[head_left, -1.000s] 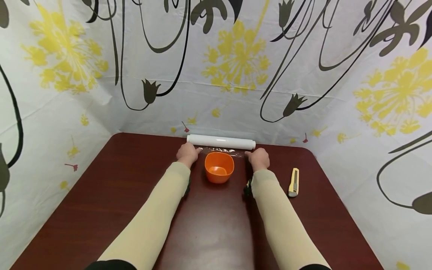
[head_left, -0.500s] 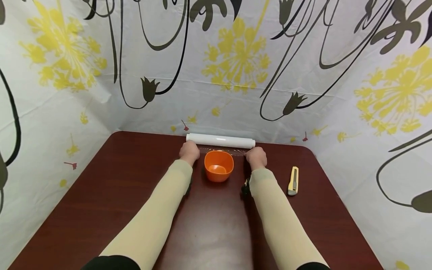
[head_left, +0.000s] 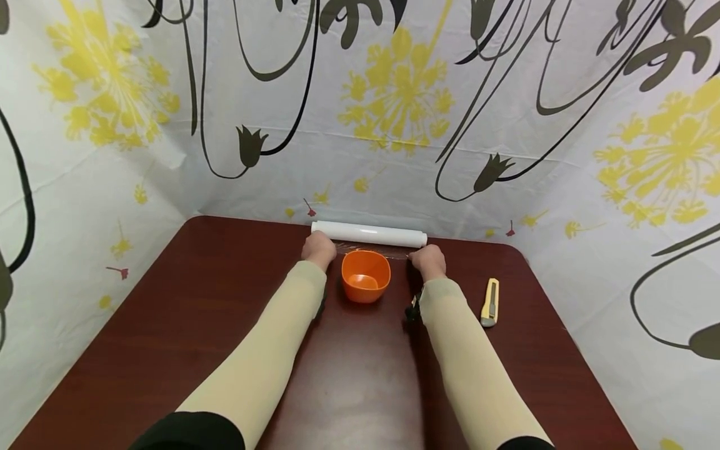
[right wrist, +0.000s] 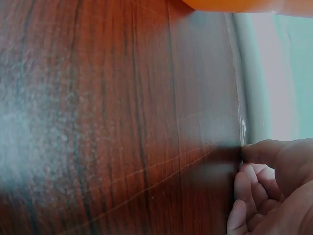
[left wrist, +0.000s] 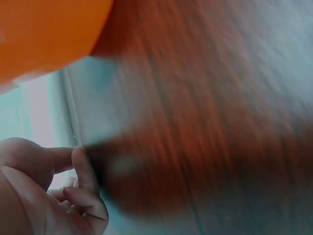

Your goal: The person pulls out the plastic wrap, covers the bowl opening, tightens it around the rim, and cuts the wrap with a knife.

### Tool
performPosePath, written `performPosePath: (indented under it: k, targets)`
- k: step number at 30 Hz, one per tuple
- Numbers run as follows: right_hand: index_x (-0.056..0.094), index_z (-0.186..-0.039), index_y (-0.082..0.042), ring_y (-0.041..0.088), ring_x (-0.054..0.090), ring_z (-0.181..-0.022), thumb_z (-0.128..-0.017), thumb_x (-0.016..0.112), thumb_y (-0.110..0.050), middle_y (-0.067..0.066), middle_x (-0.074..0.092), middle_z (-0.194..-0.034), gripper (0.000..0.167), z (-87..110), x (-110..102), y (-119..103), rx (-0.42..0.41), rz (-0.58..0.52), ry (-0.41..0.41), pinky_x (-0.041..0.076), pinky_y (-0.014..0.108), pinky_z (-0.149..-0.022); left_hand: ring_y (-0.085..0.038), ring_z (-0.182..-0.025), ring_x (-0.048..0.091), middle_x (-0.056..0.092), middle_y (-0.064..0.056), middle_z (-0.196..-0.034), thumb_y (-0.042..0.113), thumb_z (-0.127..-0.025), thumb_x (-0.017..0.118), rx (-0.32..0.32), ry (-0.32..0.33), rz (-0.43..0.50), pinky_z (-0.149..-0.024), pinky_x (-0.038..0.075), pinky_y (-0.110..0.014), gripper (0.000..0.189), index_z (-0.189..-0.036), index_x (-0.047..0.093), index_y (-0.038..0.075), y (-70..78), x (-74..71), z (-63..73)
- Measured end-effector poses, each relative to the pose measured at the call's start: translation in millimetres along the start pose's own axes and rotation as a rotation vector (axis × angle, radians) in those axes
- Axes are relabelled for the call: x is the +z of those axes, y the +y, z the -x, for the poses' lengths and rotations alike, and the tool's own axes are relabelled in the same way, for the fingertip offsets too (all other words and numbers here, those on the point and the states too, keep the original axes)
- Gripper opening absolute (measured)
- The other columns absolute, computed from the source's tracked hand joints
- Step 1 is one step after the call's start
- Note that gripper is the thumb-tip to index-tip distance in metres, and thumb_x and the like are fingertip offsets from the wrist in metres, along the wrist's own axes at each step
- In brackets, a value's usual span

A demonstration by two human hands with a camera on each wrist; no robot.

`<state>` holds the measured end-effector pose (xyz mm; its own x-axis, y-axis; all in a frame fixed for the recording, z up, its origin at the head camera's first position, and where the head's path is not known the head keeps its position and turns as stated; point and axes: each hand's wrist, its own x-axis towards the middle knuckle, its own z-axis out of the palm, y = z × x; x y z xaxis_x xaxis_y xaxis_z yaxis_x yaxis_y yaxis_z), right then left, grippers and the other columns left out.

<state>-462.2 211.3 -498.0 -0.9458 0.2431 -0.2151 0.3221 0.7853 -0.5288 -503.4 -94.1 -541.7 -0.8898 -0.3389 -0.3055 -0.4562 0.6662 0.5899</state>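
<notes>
A white roll of clear plastic film [head_left: 369, 233] lies across the back of the table, and a loose strip of its film [head_left: 396, 252] stretches along its near side. With thumb and forefinger my left hand [head_left: 319, 249] pinches the strip's left end; the left wrist view shows those fingertips [left wrist: 80, 152] meeting at the film's edge. At the other end, my right hand [head_left: 429, 260] pinches the film between thumb and finger [right wrist: 261, 151], the other fingers curled below. Between both hands stands an orange bowl [head_left: 365, 294], just in front of the film.
A yellow utility knife [head_left: 490, 302] lies on the dark red-brown table [head_left: 236, 300], right of the right forearm. A white cloth with a flower pattern [head_left: 315, 144] hangs behind the table and along both sides.
Both hands have closed from pointing fingers into a pinch on the film's edge. The left hand has shifted slightly right. Roll, bowl and knife stay in place.
</notes>
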Motion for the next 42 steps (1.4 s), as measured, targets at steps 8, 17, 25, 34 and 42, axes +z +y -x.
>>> performPosePath:
  k: [8,17,25,34,42]
  targets:
    - [0.075,-0.110,0.003,0.028,0.064,-0.080,-0.102,0.065,-0.031,0.011,0.071,-0.088,0.036,4.4,-5.1,-6.5,0.062,-0.179,-0.015,0.054,0.039,-0.069,-0.024,-0.071,0.071,0.078,-0.011,-0.091,0.024,-0.101,0.069,0.016,-0.018,0.052,-0.061,0.057,-0.034,0.028,-0.108,0.079,0.000,6.6,-11.3,13.4]
    - [0.053,-0.149,0.008,0.009,0.071,-0.065,-0.099,0.064,0.004,0.003,0.071,-0.078,0.052,36.7,-21.4,-18.6,0.214,-0.948,-0.119,0.060,0.021,-0.065,-0.009,-0.048,0.059,0.068,-0.002,-0.060,-0.001,-0.095,0.075,-0.105,-0.121,0.749,-0.051,0.051,-0.020,0.028,-0.121,0.071,-0.010,14.4,-59.6,83.2]
    - [0.062,-0.132,0.005,0.011,0.063,-0.063,-0.108,0.057,0.001,0.007,0.069,-0.084,0.024,33.0,-30.6,-16.1,0.279,-1.172,-0.343,0.057,0.020,-0.063,-0.008,-0.065,0.054,0.069,-0.003,-0.077,0.002,-0.106,0.066,-0.155,-0.348,0.934,-0.064,0.051,-0.015,0.038,-0.143,0.067,-0.005,7.9,-83.8,98.0]
    - [0.055,-0.154,-0.001,0.007,0.072,-0.070,-0.111,0.063,-0.009,0.003,0.077,-0.083,0.044,31.7,-35.5,-13.1,0.260,-1.155,-0.371,0.056,0.019,-0.068,-0.006,-0.057,0.064,0.071,-0.002,-0.071,0.005,-0.103,0.071,-0.085,-0.277,0.876,-0.055,0.048,-0.017,0.022,-0.123,0.073,-0.006,1.1,-76.0,88.9]
    - [0.069,-0.133,-0.003,0.006,0.068,-0.066,-0.109,0.067,-0.009,0.001,0.079,-0.083,0.025,22.9,-35.4,-12.9,0.202,-1.174,-0.335,0.055,0.020,-0.064,-0.003,-0.057,0.066,0.079,0.003,-0.080,0.016,-0.106,0.072,0.030,-0.183,0.725,-0.056,0.045,-0.019,0.024,-0.124,0.078,0.002,-1.8,-71.2,75.2]
